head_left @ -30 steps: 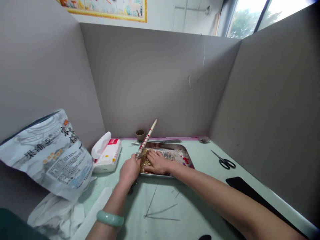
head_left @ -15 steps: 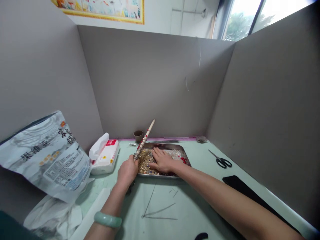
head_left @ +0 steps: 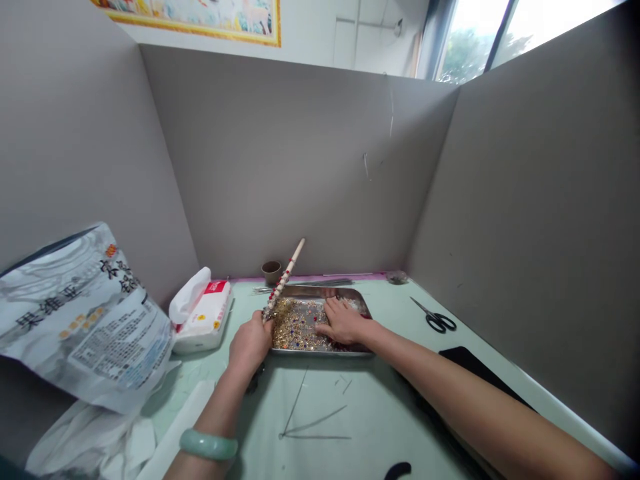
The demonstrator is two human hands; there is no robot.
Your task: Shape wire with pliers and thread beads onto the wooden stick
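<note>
My left hand [head_left: 251,340] is wrapped round the lower end of a light wooden stick [head_left: 293,262], which leans up and away to the right. Red and pale beads cover the stick's lower half. Beside it is a shallow metal tray [head_left: 350,292] holding many small gold, clear and coloured beads [head_left: 295,327]. On the right part of those beads lies my right hand [head_left: 345,322], palm down, with its fingers stretched out. Its palm hides what is beneath it.
A brown cup [head_left: 271,271] stands behind the tray. To the left are a tissue pack [head_left: 205,317] and a large printed bag [head_left: 90,320]. Black-handled scissors [head_left: 440,323] lie right. Thin wires [head_left: 315,437] are on the table in front. Grey panels [head_left: 290,160] enclose the table.
My right hand has slid right across the beads, uncovering more of them in the tray's middle. My left hand keeps its hold on the stick. The whole view has shifted slightly.
</note>
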